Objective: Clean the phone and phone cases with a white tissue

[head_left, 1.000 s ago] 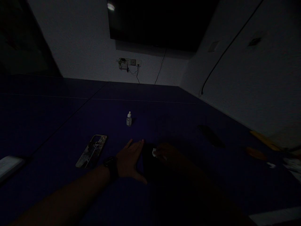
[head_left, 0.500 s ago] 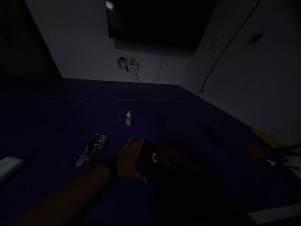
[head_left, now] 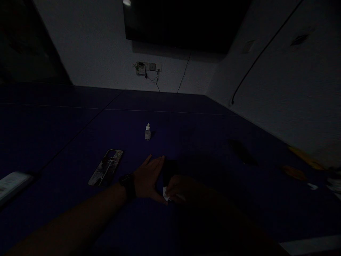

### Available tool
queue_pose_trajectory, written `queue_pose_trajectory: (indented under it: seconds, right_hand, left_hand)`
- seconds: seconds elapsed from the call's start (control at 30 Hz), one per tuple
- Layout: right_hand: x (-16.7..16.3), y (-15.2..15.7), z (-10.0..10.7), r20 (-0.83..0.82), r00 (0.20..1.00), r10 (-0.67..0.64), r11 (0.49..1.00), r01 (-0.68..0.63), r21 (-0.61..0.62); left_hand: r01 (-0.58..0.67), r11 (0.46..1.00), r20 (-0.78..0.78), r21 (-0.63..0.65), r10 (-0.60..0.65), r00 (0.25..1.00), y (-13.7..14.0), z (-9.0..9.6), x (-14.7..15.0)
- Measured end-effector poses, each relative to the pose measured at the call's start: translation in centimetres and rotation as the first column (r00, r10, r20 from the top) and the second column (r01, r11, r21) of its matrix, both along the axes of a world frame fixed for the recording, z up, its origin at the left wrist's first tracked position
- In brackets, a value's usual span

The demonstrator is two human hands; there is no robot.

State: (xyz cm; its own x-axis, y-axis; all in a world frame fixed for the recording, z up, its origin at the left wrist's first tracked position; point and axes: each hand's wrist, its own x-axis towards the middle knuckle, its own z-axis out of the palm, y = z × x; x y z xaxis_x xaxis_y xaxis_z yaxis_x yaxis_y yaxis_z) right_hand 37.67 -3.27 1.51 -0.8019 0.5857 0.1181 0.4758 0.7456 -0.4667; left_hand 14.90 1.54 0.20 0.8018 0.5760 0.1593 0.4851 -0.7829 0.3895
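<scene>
Lower centre: left hand (head_left: 146, 179) is spread beside dark slab (head_left: 169, 169); right hand (head_left: 179, 186) pinches white wipe (head_left: 165, 194); wiping appears underway; next stroke calls for bracing.

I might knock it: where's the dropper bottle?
In the head view, the dropper bottle stands upright left of centre, beyond the left hand, right of the patterned phone case.

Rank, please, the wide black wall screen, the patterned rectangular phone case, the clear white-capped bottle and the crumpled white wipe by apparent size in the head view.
1. Wall screen, cut off above
2. Phone case
3. Bottle and wipe: too alike to rank; the right hand partly covers the wipe
</scene>
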Motion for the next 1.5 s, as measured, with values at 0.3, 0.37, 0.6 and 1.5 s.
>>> queue_pose_trajectory:
  seconds: [0.3, 0.37, 0.6, 1.5]
  right_hand:
    - [-0.1, 2.1, -2.1, -0.083, 0.977, -0.198, 0.963, 0.210, 0.171]
    - [0.0, 1.3, -1.5, -0.008, 0.991, -0.136, 0.981, 0.136, 0.141]
    - [0.1, 0.6, -0.9, 0.014, 0.995, -0.098, 0.991, 0.096, 0.092]
    - [1.9, 0.7, -1.3, -0.017, 0.968, -0.249, 0.969, 0.248, -0.012]
  left_hand:
    - [-0.005, 1.000, -0.022, 0.004, 0.005, 1.000, 0.1, -0.3, 0.0]
    - [-0.005, 1.000, -0.009, 0.004, 0.005, 1.000, 0.1, -0.3, 0.0]
    - [0.011, 1.000, 0.033, 0.004, -0.012, 0.999, 0.0, -0.3, -0.1]
    - [0.017, 1.000, 0.022, 0.004, -0.017, 1.000, 0.0, -0.2, -0.1]
